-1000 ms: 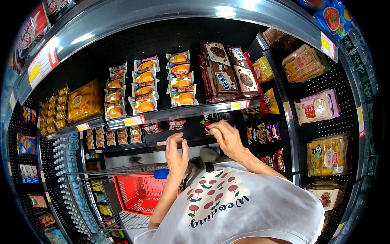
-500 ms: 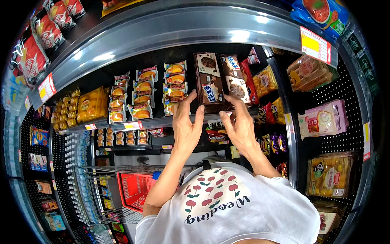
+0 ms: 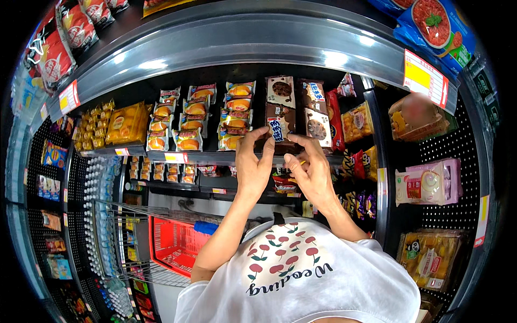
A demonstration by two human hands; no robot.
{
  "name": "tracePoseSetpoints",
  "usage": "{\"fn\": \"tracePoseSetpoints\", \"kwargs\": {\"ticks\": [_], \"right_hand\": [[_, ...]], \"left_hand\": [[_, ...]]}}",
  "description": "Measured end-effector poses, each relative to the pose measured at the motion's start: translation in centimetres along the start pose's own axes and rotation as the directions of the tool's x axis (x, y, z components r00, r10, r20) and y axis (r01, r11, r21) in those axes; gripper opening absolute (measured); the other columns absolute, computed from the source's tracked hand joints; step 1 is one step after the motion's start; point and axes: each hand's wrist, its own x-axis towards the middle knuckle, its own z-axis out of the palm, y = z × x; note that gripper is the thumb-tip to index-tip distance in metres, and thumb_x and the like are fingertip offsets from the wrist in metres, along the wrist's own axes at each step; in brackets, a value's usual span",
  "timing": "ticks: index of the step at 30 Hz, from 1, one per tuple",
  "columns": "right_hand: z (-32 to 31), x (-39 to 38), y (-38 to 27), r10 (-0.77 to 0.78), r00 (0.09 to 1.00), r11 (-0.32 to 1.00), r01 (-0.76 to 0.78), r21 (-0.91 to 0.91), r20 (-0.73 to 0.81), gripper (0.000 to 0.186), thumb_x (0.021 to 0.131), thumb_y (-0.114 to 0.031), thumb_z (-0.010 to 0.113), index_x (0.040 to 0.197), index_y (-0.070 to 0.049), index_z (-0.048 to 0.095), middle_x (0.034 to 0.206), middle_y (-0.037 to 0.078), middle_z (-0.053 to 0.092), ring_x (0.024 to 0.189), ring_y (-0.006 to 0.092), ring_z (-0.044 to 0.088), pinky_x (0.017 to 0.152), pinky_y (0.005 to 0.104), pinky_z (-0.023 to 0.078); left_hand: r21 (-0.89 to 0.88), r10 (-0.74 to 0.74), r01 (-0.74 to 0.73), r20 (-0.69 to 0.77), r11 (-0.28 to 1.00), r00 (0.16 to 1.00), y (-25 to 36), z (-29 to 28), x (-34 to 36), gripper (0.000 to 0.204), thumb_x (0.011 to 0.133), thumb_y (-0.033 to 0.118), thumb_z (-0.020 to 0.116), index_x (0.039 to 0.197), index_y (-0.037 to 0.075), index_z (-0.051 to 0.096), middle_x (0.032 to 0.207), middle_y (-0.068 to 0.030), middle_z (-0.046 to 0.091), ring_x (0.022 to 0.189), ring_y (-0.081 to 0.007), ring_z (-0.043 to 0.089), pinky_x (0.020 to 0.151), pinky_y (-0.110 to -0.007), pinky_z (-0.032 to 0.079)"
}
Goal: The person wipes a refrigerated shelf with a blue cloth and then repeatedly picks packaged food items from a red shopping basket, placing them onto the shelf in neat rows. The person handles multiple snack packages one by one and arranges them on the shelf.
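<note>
Both hands are at the front of a shelf, at the near end of a row of brown-and-white cookie packs (image 3: pixel 280 97). My left hand (image 3: pixel 254 164) has its thumb and index fingertips against the near left corner of that row. The fingers of my right hand (image 3: pixel 311 172) are bent but apart, with the index fingertip at the near right corner and the thumb just below. Neither hand is closed round a pack. To the right stands a second row of similar cookie packs (image 3: pixel 318 126). Small wrapped cakes (image 3: pixel 235 121) stand in a row left of my left hand.
A shelf edge (image 3: pixel 237 40) overhangs the far side. More wrapped cakes (image 3: pixel 194 118) and a yellow pack (image 3: pixel 126 124) stand to the left. A wire cart (image 3: pixel 129 253) holding a red basket (image 3: pixel 172 242) is at the lower left. Bread packs (image 3: pixel 431 183) hang or stand at the right.
My right hand has shifted left and nearer, from between the two cookie rows to the left row's near corner. My left hand stays by that row. The view has shifted slightly.
</note>
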Motion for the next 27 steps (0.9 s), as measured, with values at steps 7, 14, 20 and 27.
{"fn": "tracePoseSetpoints", "kwargs": {"ticks": [7,14,20,27], "right_hand": [[0.1,0.2,0.1,-0.075,0.996,0.997,0.076,0.023,-0.043,0.023,0.101,-0.01,0.066,0.121,0.001,0.067,0.118,0.016,0.058,0.099,0.0239,0.067,0.077,0.0314,0.06],[0.7,-0.4,-0.1,-0.322,0.944,0.945,0.316,-0.084,-0.076,0.023,0.093,-0.002,0.071,0.116,-0.001,0.069,0.117,0.015,0.06,0.101,0.0254,0.064,0.081,0.0329,0.056],[2.6,-1.9,-0.4,-0.538,0.838,0.829,0.545,-0.127,0.089,0.025,0.083,0.006,0.071,0.107,0.001,0.071,0.115,0.018,0.062,0.103,0.031,0.064,0.089,0.0379,0.053],[7.5,-3.4,-1.6,-0.531,0.74,0.841,0.519,0.152,0.412,0.028,0.085,0.008,0.07,0.112,0.001,0.069,0.119,0.018,0.061,0.104,0.031,0.065,0.09,0.0374,0.054]], "left_hand": [[-0.347,-0.123,0.119,0.009,0.93,0.992,-0.1,0.4,-0.2,0.044,0.101,0.017,0.068,0.137,-0.006,0.057,0.118,-0.0113,0.068,0.104,-0.015,0.064,0.094,-0.03,0.051],[-0.597,-0.138,0.1,-0.017,0.796,0.99,1.6,-1.2,-2.0,0.04,0.096,0.004,0.071,0.134,-0.002,0.059,0.115,-0.0053,0.064,0.105,-0.012,0.062,0.095,-0.028,0.05],[-0.708,-0.189,0.1,-0.048,0.699,0.981,1.1,-4.9,-6.2,0.074,0.09,-0.007,0.069,0.156,0.0,0.036,0.137,-0.0106,0.057,0.117,-0.016,0.06,0.102,-0.032,0.05],[-0.641,-0.431,0.191,-0.241,0.743,0.87,-0.4,-9.4,-13.9,0.071,0.097,0.011,0.072,0.157,0.002,0.036,0.131,-0.0093,0.063,0.118,-0.0144,0.06,0.101,-0.03,0.048]]}}
